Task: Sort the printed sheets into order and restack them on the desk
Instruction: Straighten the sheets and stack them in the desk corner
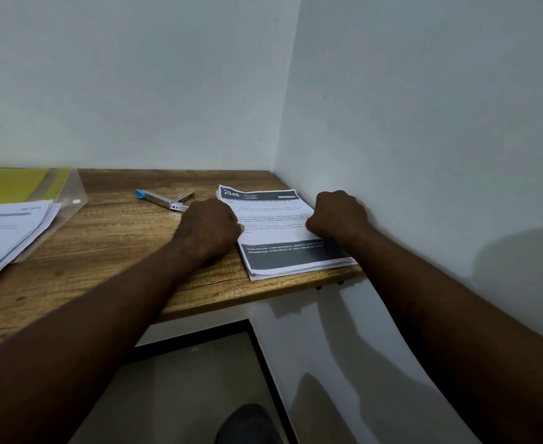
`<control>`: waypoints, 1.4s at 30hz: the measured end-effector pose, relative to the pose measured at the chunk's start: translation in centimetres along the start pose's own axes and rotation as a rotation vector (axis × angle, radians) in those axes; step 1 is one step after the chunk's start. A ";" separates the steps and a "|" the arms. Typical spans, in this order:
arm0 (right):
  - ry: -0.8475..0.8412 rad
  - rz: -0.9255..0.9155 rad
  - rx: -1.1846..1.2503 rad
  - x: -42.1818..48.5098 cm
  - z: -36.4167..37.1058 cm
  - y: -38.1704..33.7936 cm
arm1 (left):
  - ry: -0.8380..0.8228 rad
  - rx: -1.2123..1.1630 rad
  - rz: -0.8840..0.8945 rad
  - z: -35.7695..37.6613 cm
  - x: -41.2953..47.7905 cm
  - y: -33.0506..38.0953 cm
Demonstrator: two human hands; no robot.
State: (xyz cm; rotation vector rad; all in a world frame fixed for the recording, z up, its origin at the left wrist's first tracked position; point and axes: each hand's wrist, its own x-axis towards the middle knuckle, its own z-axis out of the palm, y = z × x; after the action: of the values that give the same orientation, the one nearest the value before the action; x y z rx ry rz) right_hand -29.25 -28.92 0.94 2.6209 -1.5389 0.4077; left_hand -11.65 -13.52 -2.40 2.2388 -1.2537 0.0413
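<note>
Printed sheets [276, 219]: one squared-up stack sits at the right end of the desk, nearly against the side wall, with its near edge at the desk's front lip. The top page has a dark header and a dark band near the bottom.
Side wall [424, 155]: probably why the stack is parked there, since it gives the paper a straight edge to line up with.
Desk [119, 245]: wood-grain top tucked into a corner, so there's room to keep the two lots of paper well apart.
Loose pile [4, 232]: fanned, messy sheets at the far left, looks like the lot not sorted yet.
Plastic folder [68, 190]: clear sleeve with yellow sheets inside, lying under the loose pile's far end.
Left hand [207, 225]: knuckles up at the stack's left edge, fingers curled under. Can't tell if they pinch the paper or only push on it.
Right hand [339, 216]: same deal on the right edge, between stack and wall, curled, actual grasp hidden.
Guess at the step: the person is bracketing the stack from both sides, either to square it up or to lift it.
Metal tool [164, 198]: small hinged thing with a blue tip, just behind the left hand, untouched, maybe a stapler.
</note>
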 end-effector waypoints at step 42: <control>-0.121 -0.343 0.741 -12.6 3.8 -35.8 | 0.281 0.039 -0.914 -22.1 -13.3 -31.5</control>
State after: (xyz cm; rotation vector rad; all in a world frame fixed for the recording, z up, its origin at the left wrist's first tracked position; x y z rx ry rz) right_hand -3.36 -1.33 -3.58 3.4297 -1.0485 0.9500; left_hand 11.20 20.19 -2.20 2.5188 -0.0241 0.0285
